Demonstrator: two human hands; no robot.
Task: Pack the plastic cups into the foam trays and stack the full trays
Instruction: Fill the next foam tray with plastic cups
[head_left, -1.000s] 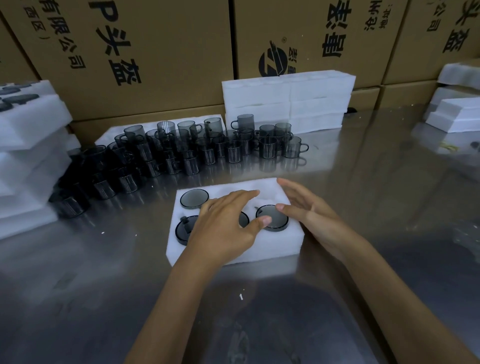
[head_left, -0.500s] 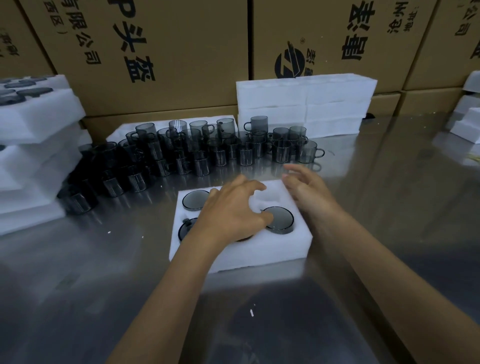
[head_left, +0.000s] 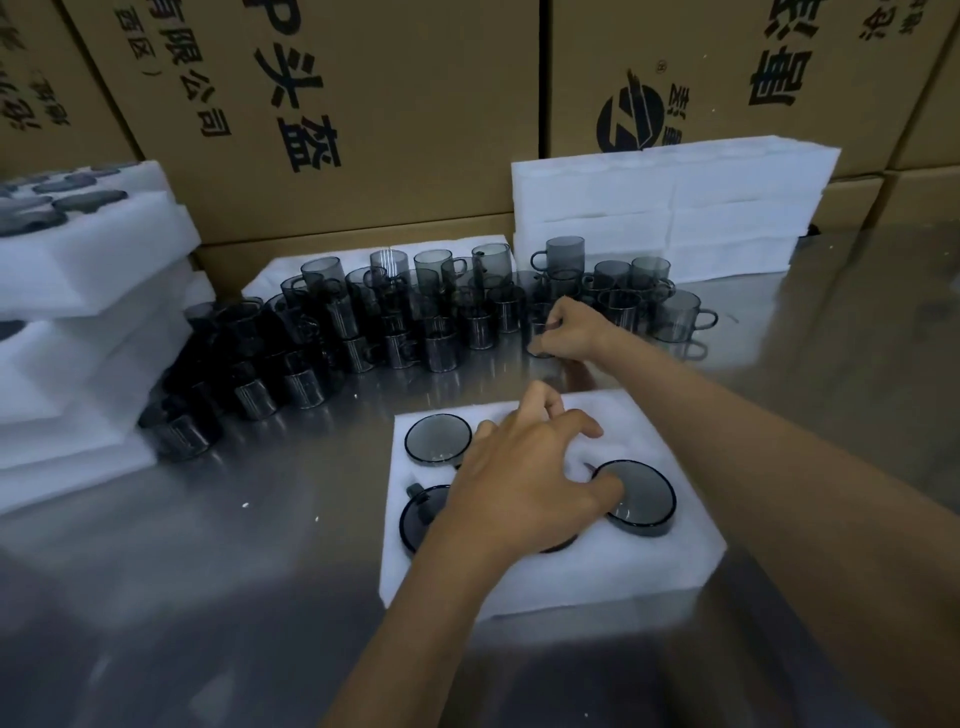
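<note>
fingers of right hand (head_left: 569, 332) pinch a loose cup (head_left: 540, 332); left hand (head_left: 524, 483) rests spread on foam tray (head_left: 597, 577).

My steel table (head_left: 156, 597) carries a foam tray (head_left: 545, 582) near its front edge, a crowd of smoky cups (head_left: 395, 322) behind it, stacked filled trays (head_left: 88, 332) at the left edge, and empty foam blocks (head_left: 670, 208) along the back edge.

Printed cardboard boxes (head_left: 363, 119) stacked behind reflective metal table (head_left: 208, 597).
</note>
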